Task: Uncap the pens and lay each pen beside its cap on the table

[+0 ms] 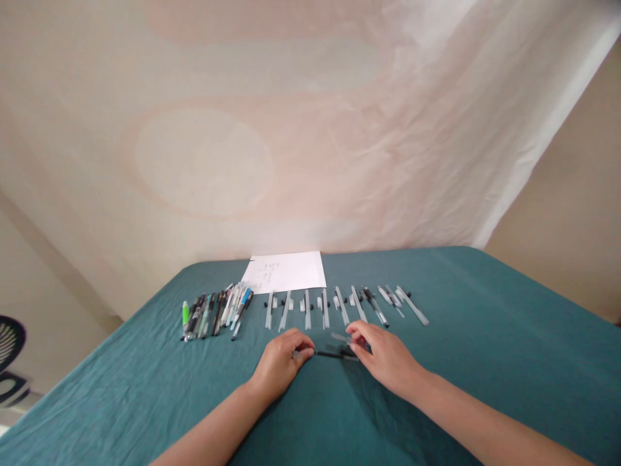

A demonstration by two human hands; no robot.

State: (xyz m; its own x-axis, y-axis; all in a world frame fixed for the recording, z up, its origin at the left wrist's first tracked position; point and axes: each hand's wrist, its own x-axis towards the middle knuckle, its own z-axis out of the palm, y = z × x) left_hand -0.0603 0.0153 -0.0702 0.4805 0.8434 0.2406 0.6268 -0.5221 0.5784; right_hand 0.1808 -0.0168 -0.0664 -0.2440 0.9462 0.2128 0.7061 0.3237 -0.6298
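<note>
My left hand [284,361] is closed, thumb and fingertips pinched at the left end of a thin dark pen refill [328,354]. The refill points right, low over the cloth. My right hand [385,355] is closed too, its fingers curled round a clear pen part [341,338] that sticks out to the left. Below my right fingertips, the far end of the refill meets a blurred dark and clear piece; whether they touch I cannot tell. Just beyond my hands runs a row of clear pen barrels [307,310], with small dark and clear parts beside them.
A bunch of assorted pens [213,314] lies at the left, one of them a green-topped pen [185,314]. A dark-and-clear pen [376,307] lies within the row. Behind is a paper sheet [291,270] with writing. Green cloth [485,336] covers the table; a fan [10,343] stands left.
</note>
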